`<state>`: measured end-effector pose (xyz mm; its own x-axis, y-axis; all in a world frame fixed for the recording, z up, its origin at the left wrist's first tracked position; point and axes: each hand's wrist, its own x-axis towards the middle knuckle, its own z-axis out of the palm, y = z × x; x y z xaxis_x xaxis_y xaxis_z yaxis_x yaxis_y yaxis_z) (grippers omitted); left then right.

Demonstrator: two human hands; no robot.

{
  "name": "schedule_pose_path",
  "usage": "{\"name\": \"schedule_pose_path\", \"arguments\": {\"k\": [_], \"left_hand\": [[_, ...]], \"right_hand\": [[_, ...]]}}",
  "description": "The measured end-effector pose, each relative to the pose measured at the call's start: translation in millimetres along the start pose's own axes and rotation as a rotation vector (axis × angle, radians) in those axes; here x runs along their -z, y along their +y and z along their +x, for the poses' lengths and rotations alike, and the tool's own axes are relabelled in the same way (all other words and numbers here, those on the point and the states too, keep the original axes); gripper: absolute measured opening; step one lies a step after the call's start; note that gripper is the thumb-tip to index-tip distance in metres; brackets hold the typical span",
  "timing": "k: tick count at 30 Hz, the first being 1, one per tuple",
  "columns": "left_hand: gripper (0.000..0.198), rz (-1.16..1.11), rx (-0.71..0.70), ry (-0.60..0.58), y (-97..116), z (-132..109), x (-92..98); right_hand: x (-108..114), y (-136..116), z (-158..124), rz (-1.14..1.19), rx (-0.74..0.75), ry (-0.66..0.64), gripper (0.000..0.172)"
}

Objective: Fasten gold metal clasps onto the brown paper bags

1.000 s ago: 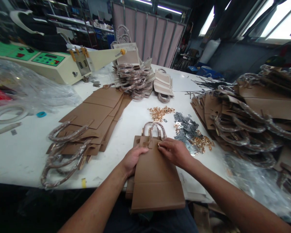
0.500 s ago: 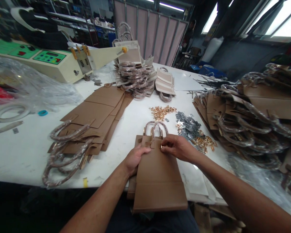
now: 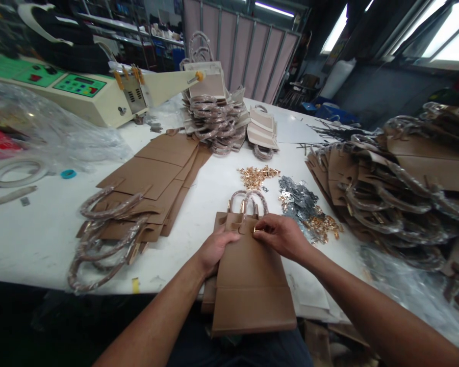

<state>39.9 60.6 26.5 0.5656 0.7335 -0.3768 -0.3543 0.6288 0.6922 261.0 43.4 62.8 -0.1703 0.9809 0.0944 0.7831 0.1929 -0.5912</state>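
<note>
On the surface the brown bag lies with its long axis pointing away, handles far; the left hand grips its upper left edge, while the right hand pinches a gold fitting at its top flap.

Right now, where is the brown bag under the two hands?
Head view, centre foreground: the brown bag lies flat over the near edge of the table, the left hand holding its upper left, the right hand pinching its top edge.
</note>
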Motion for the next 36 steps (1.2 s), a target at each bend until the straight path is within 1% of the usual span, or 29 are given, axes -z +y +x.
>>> {"name": "schedule_pose_path", "arguments": {"k": [4,7,10,14,16,19,22,23,25,27,29,32,36], "left_hand": [[0.043,0.026,-0.016,0.000,0,-1,0.2],[0.041,0.060,-0.022,0.006,1,-1,-1.0],[0.047,0.062,-0.029,0.010,2,-2,-3.4],[0.048,0.061,-0.038,0.017,3,-3,-5.9],[0.045,0.067,-0.046,0.012,3,-3,-6.2],[0.044,0.074,-0.068,-0.002,2,-3,-5.9],[0.045,0.071,-0.076,-0.016,1,-2,-6.2],[0.045,0.066,-0.079,-0.021,0,-2,-6.6],[0.043,0.056,-0.090,-0.019,-1,-1,-7.7],[0.041,0.055,-0.111,0.003,-3,-1,-8.9],[0.040,0.066,-0.129,0.018,-4,-2,-9.6],[0.041,0.083,-0.147,0.026,-6,-3,-9.4],[0.041,0.096,-0.131,0.046,-6,-3,-8.5]], "right_hand": [[-2,-2,-2,-0.013,-0.002,0.030,0.001],[0,-5,-1,-0.139,0.085,-0.006,0.001],[1,-9,-1,-0.272,0.152,-0.037,0.004],[-6,-11,-3,-0.205,0.058,0.045,0.005],[-8,-12,-5,-0.193,0.042,0.067,0.006],[-4,-11,-7,-0.187,0.110,0.004,0.010],[2,-7,-7,-0.117,0.156,-0.069,0.015],[2,-5,-6,-0.099,0.154,-0.063,0.015],[1,-2,-6,-0.075,0.130,-0.013,0.012],[-2,1,-5,-0.064,0.109,0.041,0.011],[-4,2,-5,-0.073,0.110,0.062,0.011],[-4,2,-6,-0.093,0.144,0.040,0.011],[0,-1,-6,-0.137,0.199,-0.016,0.009]]}}
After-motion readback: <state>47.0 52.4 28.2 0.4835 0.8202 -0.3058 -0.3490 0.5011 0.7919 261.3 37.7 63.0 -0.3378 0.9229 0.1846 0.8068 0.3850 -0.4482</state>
